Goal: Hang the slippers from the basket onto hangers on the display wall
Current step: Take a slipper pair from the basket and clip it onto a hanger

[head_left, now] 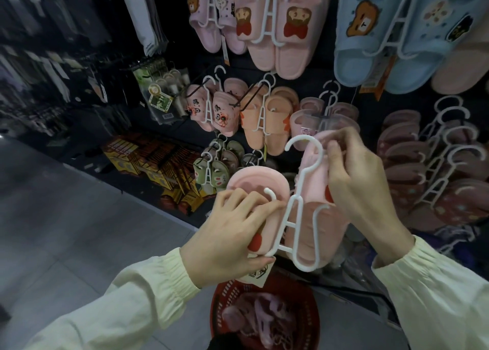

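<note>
A white plastic hanger (291, 217) with a hook on top sits between two pink slippers in front of the display wall. My left hand (232, 230) grips the left pink slipper (254, 185), fingers curled over it beside the hanger's left arm. My right hand (362, 185) holds the right pink slipper (315, 233), which sits against the hanger's right loop, thumb and fingers pinching near its top. Below my hands stands a red basket (225, 294) with more pinkish slippers inside.
The dark display wall carries many slipper pairs on white hangers: pink pairs (275, 26) and a blue pair (391, 32) above, orange ones (262, 116) in the middle, mauve pairs (428, 169) at right. Yellow boxes (158, 161) lie low at left. Grey tiled floor (66, 230) spreads left.
</note>
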Demonstrator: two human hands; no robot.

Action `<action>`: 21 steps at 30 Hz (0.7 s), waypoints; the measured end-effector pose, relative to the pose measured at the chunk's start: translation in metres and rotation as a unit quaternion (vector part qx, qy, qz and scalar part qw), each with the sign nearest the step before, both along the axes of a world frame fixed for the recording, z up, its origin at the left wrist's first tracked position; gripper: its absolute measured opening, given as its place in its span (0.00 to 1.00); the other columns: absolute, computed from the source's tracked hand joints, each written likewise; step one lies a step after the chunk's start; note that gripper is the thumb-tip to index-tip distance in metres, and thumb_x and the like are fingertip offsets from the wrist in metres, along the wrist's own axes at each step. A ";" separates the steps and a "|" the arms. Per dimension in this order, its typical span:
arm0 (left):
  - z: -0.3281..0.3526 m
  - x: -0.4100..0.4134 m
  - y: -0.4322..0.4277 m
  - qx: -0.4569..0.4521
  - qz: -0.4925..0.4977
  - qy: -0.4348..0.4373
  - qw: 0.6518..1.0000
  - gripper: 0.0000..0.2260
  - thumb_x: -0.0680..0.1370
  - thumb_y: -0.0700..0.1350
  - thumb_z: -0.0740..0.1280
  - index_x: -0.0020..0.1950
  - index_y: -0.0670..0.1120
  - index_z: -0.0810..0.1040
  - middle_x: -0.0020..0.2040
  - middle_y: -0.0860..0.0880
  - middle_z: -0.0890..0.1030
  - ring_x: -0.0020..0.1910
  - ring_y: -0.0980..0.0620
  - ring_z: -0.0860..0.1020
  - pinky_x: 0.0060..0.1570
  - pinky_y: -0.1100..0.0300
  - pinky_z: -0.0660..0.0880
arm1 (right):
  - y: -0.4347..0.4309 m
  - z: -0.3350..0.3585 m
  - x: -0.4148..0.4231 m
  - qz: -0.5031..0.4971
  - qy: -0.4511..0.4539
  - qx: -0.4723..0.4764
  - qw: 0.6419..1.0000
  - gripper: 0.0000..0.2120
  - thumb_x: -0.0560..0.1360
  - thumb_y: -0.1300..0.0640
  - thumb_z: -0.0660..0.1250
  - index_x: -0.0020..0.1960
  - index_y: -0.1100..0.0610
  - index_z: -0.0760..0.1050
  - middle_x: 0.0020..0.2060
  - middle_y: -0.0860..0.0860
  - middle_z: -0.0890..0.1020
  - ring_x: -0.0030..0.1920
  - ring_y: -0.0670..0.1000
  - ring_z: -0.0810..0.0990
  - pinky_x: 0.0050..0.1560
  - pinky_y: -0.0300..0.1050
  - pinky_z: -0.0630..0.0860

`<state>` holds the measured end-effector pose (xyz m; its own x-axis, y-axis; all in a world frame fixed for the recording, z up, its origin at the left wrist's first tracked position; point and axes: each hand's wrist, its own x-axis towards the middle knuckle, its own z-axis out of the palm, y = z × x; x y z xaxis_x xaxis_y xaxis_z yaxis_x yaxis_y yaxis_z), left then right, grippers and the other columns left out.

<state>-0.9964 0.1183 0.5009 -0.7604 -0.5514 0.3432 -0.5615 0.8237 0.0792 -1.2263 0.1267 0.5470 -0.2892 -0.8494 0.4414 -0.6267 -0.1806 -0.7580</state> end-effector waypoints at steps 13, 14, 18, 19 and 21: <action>0.021 0.022 -0.074 -0.002 0.051 0.070 0.996 0.37 0.68 0.60 0.74 0.73 0.49 0.69 0.60 0.51 0.74 0.58 0.46 0.73 0.60 0.48 0.66 | -0.038 -0.002 0.048 0.023 0.107 -0.018 0.994 0.05 0.76 0.60 0.64 0.51 0.53 0.71 0.51 0.49 0.70 0.49 0.51 0.76 0.51 0.52 0.77; 0.024 0.024 -0.082 -0.006 0.049 0.074 0.996 0.36 0.68 0.60 0.75 0.72 0.49 0.69 0.60 0.51 0.74 0.58 0.46 0.73 0.60 0.47 0.67 | -0.042 -0.001 0.049 0.029 0.110 -0.015 0.993 0.06 0.76 0.59 0.63 0.52 0.53 0.71 0.53 0.50 0.70 0.51 0.53 0.76 0.53 0.54 0.77; 0.030 0.031 -0.109 -0.018 0.031 0.095 0.995 0.36 0.69 0.59 0.75 0.73 0.49 0.68 0.61 0.51 0.74 0.59 0.45 0.72 0.58 0.45 0.69 | -0.060 0.010 0.052 0.046 0.104 -0.004 0.994 0.09 0.75 0.56 0.62 0.55 0.52 0.73 0.56 0.50 0.70 0.55 0.55 0.77 0.55 0.56 0.78; 0.032 0.032 -0.118 -0.024 0.026 0.101 0.994 0.35 0.70 0.60 0.74 0.73 0.49 0.68 0.61 0.51 0.74 0.59 0.45 0.72 0.58 0.45 0.69 | -0.066 0.014 0.054 0.045 0.112 -0.011 0.993 0.08 0.76 0.57 0.63 0.55 0.52 0.73 0.56 0.49 0.70 0.56 0.54 0.77 0.56 0.56 0.77; 0.037 0.034 -0.133 -0.041 0.021 0.110 0.993 0.36 0.69 0.59 0.75 0.73 0.49 0.69 0.62 0.51 0.73 0.59 0.44 0.72 0.58 0.45 0.69 | -0.074 0.020 0.057 0.042 0.143 -0.022 0.989 0.08 0.76 0.57 0.65 0.55 0.52 0.74 0.57 0.48 0.70 0.58 0.52 0.75 0.55 0.57 0.77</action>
<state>-0.9626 -0.0149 0.5378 -0.6393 -0.5441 0.5435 -0.5719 0.8088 0.1370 -1.1690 0.0526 0.5667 -0.0759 -0.8436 0.5317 -0.7962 -0.2697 -0.5417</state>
